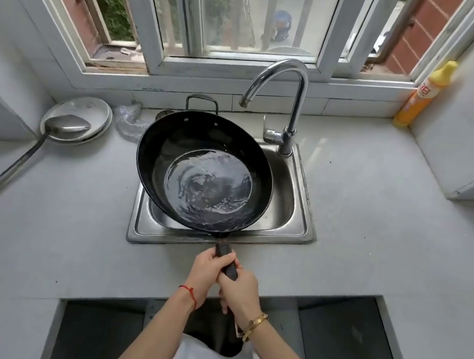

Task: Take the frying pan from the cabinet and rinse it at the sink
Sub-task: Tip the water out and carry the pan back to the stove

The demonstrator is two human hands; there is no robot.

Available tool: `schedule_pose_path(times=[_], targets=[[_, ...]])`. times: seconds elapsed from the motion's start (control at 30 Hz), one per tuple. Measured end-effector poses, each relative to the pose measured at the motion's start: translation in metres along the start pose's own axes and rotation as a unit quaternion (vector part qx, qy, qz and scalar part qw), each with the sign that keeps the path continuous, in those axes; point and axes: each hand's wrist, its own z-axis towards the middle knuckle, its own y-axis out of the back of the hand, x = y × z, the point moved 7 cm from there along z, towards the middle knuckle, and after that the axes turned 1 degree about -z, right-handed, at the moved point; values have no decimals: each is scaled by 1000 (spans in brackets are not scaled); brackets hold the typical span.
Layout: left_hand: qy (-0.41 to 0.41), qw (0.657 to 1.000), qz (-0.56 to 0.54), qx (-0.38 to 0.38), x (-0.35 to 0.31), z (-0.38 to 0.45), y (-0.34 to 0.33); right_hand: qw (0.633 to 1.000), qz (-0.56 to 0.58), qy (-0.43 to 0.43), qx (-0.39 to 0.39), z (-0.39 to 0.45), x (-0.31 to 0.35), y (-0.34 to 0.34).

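A black frying pan (203, 148) hangs over the steel sink (294, 208), tilted slightly, with rippling water pooled in its bottom. Its dark handle (226, 259) points toward me. My left hand (208, 272) grips the handle from the left, a red string on its wrist. My right hand (240, 294) grips the handle just behind it, with a gold bracelet on the wrist. The chrome faucet (295, 94) curves above the sink's back edge; no water stream shows at its spout.
A long metal ladle (21, 157) lies on the left counter, its bowl on a white plate (95, 113). A clear plastic wrap (126, 123) sits behind the pan. A yellow detergent bottle (424, 95) stands at the window's right corner. An open cabinet gap lies below the counter.
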Motion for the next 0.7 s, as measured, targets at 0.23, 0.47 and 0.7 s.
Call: schedule_pose_path(times=[0.23, 0.47, 0.7], targets=[[-16, 998, 26, -61, -4, -10, 16, 990, 86, -69, 85, -2, -8, -22], [-24, 996, 29, -83, -13, -17, 17, 978, 146, -106, 109, -3, -4, -33], [4, 996, 11, -90, -18, -20, 20, 961, 181, -107, 181, -5, 5, -40]])
